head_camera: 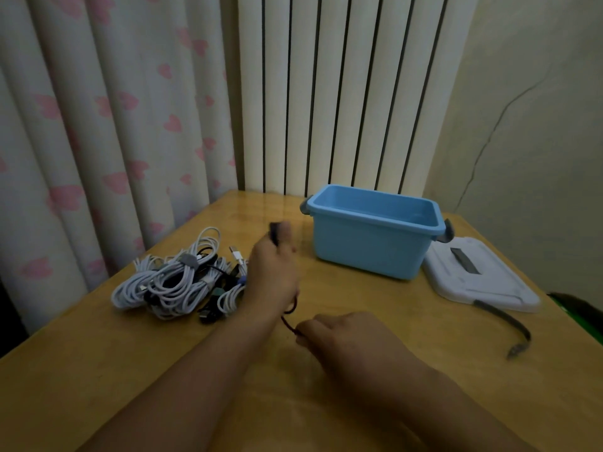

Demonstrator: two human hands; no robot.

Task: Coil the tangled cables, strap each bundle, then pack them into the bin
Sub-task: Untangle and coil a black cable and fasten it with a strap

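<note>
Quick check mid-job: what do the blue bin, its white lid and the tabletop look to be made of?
Blue bin: looks like moulded plastic, smooth with a slight sheen, even colour and a rolled rim. White lid: likely the same kind of plastic, matte, with raised moulded edges. Table: seems wood or wood-look laminate, yellow-brown with a glossy coat that reflects light near the far edge; which one I cannot tell.

Tangled heap of white and black cables [177, 280] on the table's left side. Thin dark red cable [289, 316] strung between both hands, near centre. Open, empty blue bin [373, 230] upright, far right.
</note>
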